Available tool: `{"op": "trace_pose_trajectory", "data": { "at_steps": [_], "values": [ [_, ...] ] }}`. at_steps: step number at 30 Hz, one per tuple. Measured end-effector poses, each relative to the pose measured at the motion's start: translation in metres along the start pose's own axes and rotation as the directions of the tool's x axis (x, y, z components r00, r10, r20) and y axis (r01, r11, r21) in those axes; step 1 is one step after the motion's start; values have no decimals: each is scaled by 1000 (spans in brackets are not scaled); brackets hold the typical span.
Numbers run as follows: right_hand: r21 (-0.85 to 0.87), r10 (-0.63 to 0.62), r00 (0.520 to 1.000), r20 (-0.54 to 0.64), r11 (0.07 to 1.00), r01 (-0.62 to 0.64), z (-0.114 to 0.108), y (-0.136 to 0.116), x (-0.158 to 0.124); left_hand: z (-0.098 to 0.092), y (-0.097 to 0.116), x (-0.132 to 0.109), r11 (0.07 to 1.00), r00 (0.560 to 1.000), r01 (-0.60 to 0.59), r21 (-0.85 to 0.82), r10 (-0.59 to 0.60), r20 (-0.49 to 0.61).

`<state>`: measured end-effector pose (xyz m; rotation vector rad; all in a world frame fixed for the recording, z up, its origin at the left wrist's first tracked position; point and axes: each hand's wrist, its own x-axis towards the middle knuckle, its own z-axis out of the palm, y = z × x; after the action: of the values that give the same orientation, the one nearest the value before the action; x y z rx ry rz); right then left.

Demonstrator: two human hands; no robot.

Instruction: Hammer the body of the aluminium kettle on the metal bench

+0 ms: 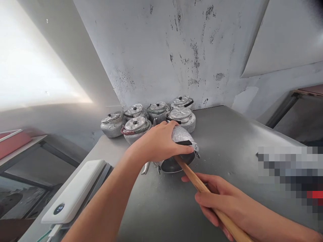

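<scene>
A dented silver metal kettle (183, 135) lies tipped on its side, its dark opening facing me and its spout pointing left. No lid is on it. My left hand (161, 143) is closed over its upper side, thumb across the black handle by the rim. My right hand (219, 196) is wrapped round a long wooden stick (193, 177). The stick's far end reaches into the kettle's mouth, so whatever is on that end is hidden. Just behind stands a lidded kettle (188, 122), and another (135, 126) is at the left, partly covered by my left arm.
Several more lidded kettles (112, 127) stand along the back of the grey metal table (222, 141). A white power bank (75, 188) with a cable lies at the left edge. A stained wall (161, 50) rises behind. A pixelated patch (290, 178) covers part of the right side.
</scene>
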<state>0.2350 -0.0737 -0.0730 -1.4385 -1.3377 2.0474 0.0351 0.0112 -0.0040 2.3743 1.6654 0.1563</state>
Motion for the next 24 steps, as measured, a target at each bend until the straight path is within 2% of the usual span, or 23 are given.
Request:
{"op": "trace_pose_trajectory", "data": {
  "at_steps": [7, 20, 24],
  "values": [
    [40, 8, 999, -31, 999, -6, 4, 0, -4, 0, 0, 0, 1000, 1000, 6, -7, -6, 7],
    [6, 53, 998, -42, 999, -53, 3, -2, -3, 0, 2, 0, 1000, 1000, 0, 2, 0, 0],
    [6, 0, 999, -52, 1000, 0, 1, 3, 1, 0, 2, -1, 1000, 1000, -7, 4, 7, -4]
  ]
}}
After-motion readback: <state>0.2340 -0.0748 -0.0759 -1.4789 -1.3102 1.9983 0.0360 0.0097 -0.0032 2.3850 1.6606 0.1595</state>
